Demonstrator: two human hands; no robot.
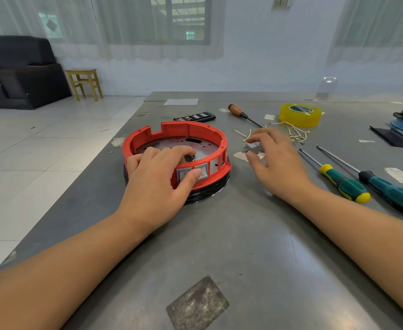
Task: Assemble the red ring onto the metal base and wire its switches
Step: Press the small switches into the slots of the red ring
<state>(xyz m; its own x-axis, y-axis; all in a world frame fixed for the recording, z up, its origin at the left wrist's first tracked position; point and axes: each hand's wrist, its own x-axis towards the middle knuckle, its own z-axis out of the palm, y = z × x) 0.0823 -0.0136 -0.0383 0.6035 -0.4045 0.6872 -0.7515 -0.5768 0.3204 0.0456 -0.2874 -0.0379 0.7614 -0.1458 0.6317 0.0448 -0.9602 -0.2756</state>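
The red ring (191,131) sits on the round metal base (169,144), which rests on a black rim on the grey table. Two grey switches (204,170) are set in the ring's near wall. My left hand (157,177) grips the ring's near wall, fingers inside and thumb pressing on a switch face. My right hand (274,160) hovers to the right of the ring, thumb and fingers curled around a loose grey switch (252,147) on the table. Whether the fingers touch it is unclear. Thin white wires (293,134) lie just beyond that hand.
A wooden-handled screwdriver (243,114), a roll of yellow tape (300,114) and a black bit case (195,117) lie at the back. Two green-handled screwdrivers (353,184) lie to the right. The table's left edge runs close to the ring.
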